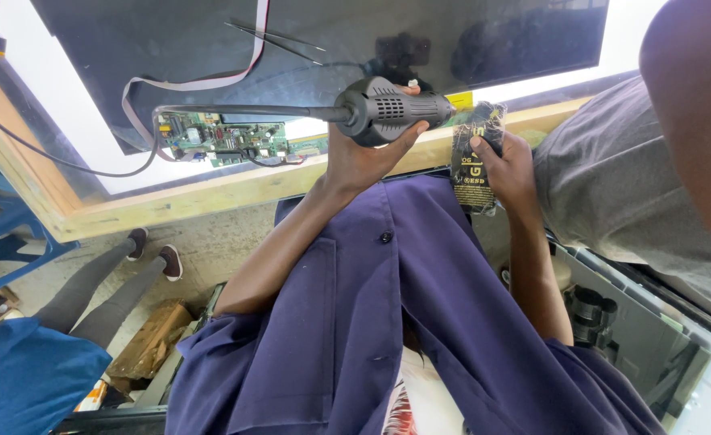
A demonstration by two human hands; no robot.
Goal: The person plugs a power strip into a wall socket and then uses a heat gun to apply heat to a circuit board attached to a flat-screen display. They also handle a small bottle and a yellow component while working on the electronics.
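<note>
My left hand [363, 157] grips a black handheld power tool [392, 109] with a vented body. A stiff black hose or shaft [243, 110] runs from the tool to the left. My right hand [504, 165] holds a small black packet with yellow print [472, 161] just right of the tool's tip. Both hands are raised in front of my purple work coat [388, 322], over the edge of a wooden bench [210, 193]. A green circuit board [219, 137] lies on a large dark panel [170, 48] beyond the tool.
A flat ribbon cable [202, 80] and thin tweezers [275, 36] lie on the panel. A person in a grey shirt [613, 185] stands close on the right. Another person's legs [106, 282] and a blue stool [1, 234] are at the left, with a cardboard box [150, 342] below.
</note>
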